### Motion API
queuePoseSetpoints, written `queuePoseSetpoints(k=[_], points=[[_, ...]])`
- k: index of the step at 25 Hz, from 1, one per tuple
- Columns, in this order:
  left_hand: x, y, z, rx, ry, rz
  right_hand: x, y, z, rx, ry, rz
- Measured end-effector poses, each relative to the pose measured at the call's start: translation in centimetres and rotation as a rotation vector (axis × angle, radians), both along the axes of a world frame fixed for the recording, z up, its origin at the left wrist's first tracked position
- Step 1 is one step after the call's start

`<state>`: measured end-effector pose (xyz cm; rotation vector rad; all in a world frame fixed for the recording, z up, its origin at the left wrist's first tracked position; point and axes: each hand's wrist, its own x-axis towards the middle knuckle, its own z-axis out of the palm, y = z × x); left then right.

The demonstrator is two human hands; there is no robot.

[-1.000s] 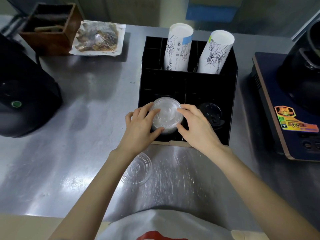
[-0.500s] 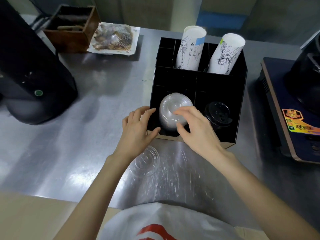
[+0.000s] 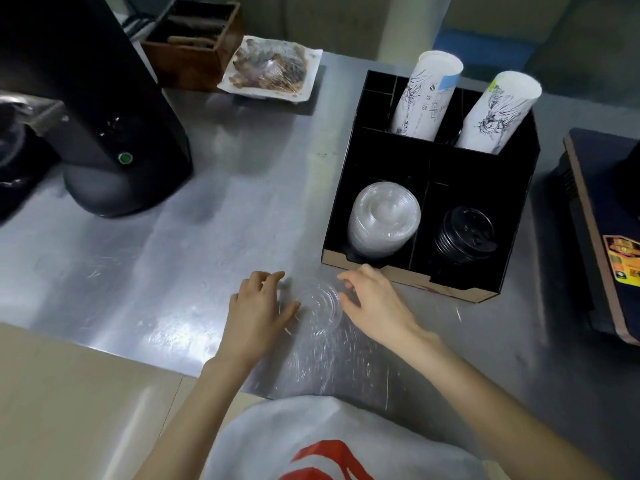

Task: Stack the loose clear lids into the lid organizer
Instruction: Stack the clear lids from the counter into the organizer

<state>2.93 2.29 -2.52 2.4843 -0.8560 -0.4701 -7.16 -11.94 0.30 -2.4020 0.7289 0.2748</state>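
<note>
A black lid organizer (image 3: 349,188) stands on the steel counter at centre right. Its front left slot holds a stack of clear lids (image 3: 384,218); its front right slot holds black lids (image 3: 464,235). One loose clear lid (image 3: 320,308) lies flat on the counter just in front of the organizer. My left hand (image 3: 258,310) is at the lid's left edge and my right hand (image 3: 375,304) at its right edge, fingers spread around it. Both hands hold nothing, and I cannot tell whether the fingertips touch the lid.
Two sleeves of paper cups (image 3: 426,95) lean in the organizer's back slots. A black machine (image 3: 104,109) stands at left, a wooden box (image 3: 194,39) and a wrapped tray (image 3: 270,69) at the back. A dark appliance (image 3: 602,230) sits at the right edge.
Both hands have left the stack of clear lids in the organizer and dropped back to the loose lid on the counter. The camera view has shifted left and down.
</note>
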Motion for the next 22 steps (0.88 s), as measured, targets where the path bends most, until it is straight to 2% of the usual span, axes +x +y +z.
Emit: queuePoseSetpoints(k=[6,11,18,22], points=[[-1.6,0.5,-0.7,0.062,0.136,0.122,0.5,0.8,-1.2,0.003,0.143,-0.04],[-2.1,0.2,-1.2,0.026,0.162,0.144,0.8,1.2,-1.7,0.028,0.157,-0.079],[-2.2,-0.1,-1.2,-0.097,0.222,0.181,0.5,1.2,-1.9,0.049,0.066,-0.146],[-2.4,-0.5,-0.6,-0.163,0.22,0.204,-0.1,0.7,-1.5,0.091,-0.06,-0.216]])
